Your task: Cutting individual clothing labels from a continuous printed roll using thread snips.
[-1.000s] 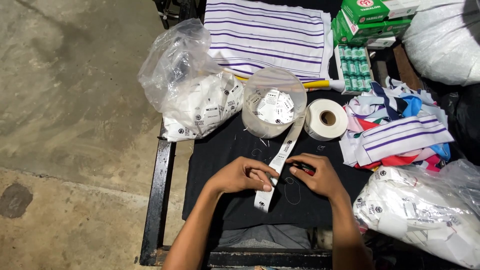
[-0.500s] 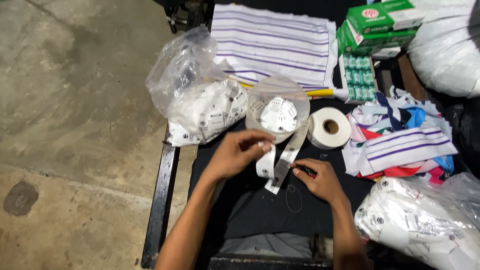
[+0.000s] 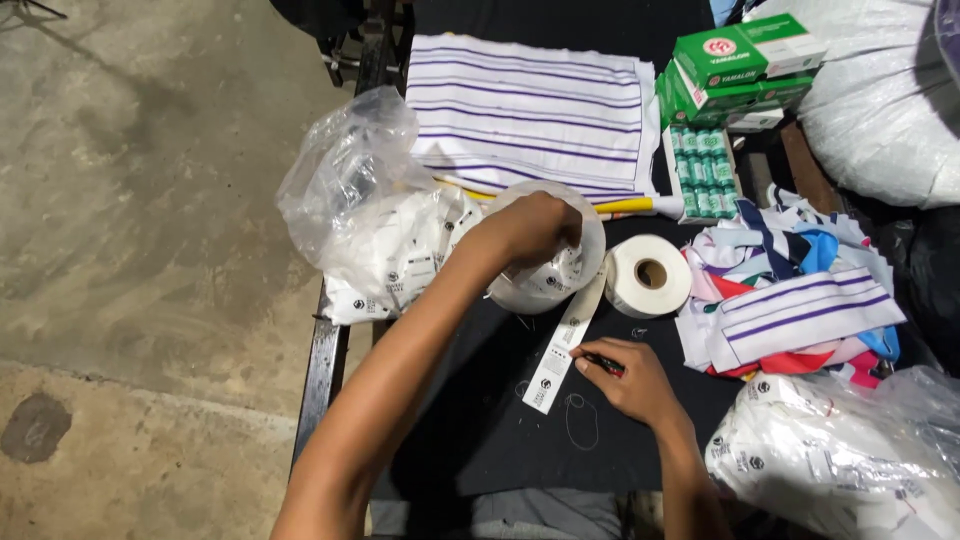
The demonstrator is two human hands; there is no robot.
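Right now the left hand point(image 3: 535, 228) reaches forward over a clear plastic bowl point(image 3: 590, 262) of small white labels, its fingers curled down into the bowl; whether they have hold of a label I cannot tell, since the back of the hand hides the tips. The right hand point(image 3: 630, 378) rests on the black cloth point(image 3: 480, 430) nearer the person, its fingers pinched shut on a small dark tool with a red handle point(image 3: 603, 362), and the tool's tip sits at the edge of a long white label strip point(image 3: 562, 352). That strip lies flat on the cloth, its long axis running diagonally: the near end points down and to the left, toward the person, and the far end runs up and to the right, under the bowl's rim. Just beside the strip's far end, to the right, stands a white tape roll point(image 3: 648, 275), hollow core upward. A crumpled clear bag of labels point(image 3: 370, 215) lies to the left of the bowl, touching it. Beyond the bowl lies folded white fabric with purple stripes point(image 3: 530, 115), and a yellow stick point(image 3: 620, 206) lies along its near edge. Green boxes point(image 3: 745, 60) are stacked at the far right, a heap of coloured fabric pieces point(image 3: 790, 305) lies right of the roll, and another bag of labels point(image 3: 840, 460) sits near the right forearm.
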